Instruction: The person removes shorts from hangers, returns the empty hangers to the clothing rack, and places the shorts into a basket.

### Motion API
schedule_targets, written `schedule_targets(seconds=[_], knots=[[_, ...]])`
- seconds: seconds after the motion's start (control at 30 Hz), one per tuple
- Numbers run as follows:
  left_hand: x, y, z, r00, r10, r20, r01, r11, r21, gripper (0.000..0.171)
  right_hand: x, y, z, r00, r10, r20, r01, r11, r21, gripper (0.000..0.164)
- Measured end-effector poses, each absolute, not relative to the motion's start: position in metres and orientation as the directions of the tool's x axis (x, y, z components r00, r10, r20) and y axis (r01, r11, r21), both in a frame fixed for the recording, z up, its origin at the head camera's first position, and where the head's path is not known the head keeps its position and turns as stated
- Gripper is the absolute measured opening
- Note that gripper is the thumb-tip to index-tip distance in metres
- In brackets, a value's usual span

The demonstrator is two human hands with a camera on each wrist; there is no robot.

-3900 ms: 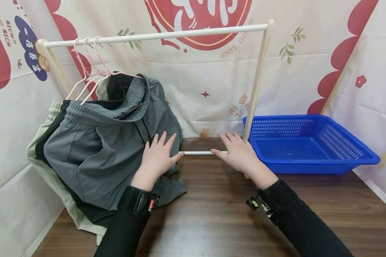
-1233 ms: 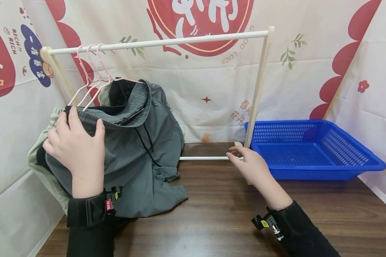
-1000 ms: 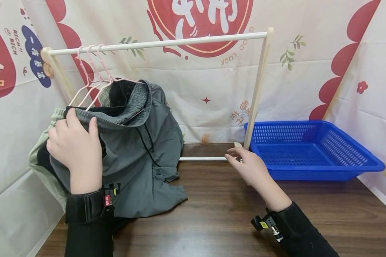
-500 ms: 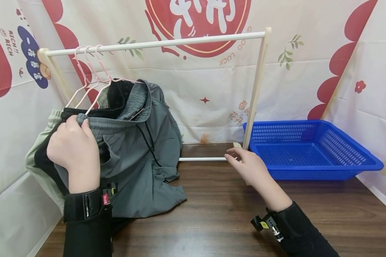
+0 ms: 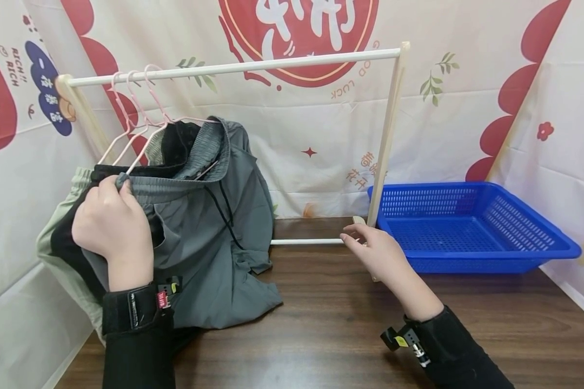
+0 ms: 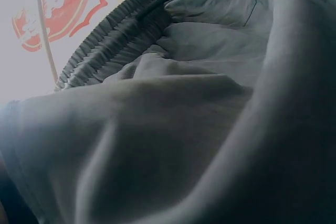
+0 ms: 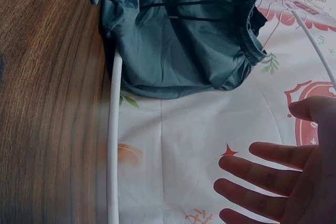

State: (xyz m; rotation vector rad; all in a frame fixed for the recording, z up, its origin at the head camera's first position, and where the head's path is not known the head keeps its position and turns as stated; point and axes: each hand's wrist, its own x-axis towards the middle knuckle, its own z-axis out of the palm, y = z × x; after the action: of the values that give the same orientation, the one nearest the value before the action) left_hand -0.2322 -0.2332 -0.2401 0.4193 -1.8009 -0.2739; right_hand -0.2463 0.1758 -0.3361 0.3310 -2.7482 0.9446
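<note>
Three pink hangers bearing elastic-waist shorts hang at the left of a white-railed clothes rack [image 5: 272, 63]. Foremost are grey shorts [image 5: 199, 232] with a black drawstring; black shorts [image 5: 68, 243] and pale green shorts [image 5: 53, 227] lie behind them. My left hand [image 5: 114, 227] pinches the left end of the grey waistband, where the front hanger [image 5: 146, 148] enters it. That hanger's hook sits slightly above the rail. Grey cloth [image 6: 157, 129] fills the left wrist view, hiding the hand. My right hand [image 5: 377, 251] is held near the rack's right foot, its fingers loose and apart in the right wrist view.
A blue plastic basket [image 5: 477, 254] stands right of the rack on the brown wooden table [image 5: 321, 335]. A lower white bar [image 5: 306, 242] runs close to the tabletop. Printed cloth [image 5: 311, 124] hangs behind and at both sides.
My left hand went from beside the shorts to the grey waistband and closed on it; the front hanger has risen slightly. My right hand moved a little right, then stayed still.
</note>
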Motion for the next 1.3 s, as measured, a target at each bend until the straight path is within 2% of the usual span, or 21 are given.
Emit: schedule_targets(seconds=[0.43, 0.8, 1.3], knots=[[-0.230, -0.228, -0.236, -0.178, -0.439, 0.881, -0.091, 0.898, 0.430, 0.042, -0.243, 0.175, -0.334, -0.948, -0.139, 0.285, -0.284, 0.774, -0.566, 0.044], [-0.227, -0.219, -0.236, -0.108, -0.415, 0.904, -0.027, 0.910, 0.414, 0.041, -0.243, 0.177, -0.332, -0.949, -0.137, 0.283, -0.284, 0.764, -0.580, 0.043], [-0.226, -0.211, -0.242, -0.114, -0.430, 0.896, 0.035, 0.899, 0.436, 0.038, -0.240, 0.178, -0.327, -0.942, -0.134, 0.309, -0.299, 0.754, -0.585, 0.046]])
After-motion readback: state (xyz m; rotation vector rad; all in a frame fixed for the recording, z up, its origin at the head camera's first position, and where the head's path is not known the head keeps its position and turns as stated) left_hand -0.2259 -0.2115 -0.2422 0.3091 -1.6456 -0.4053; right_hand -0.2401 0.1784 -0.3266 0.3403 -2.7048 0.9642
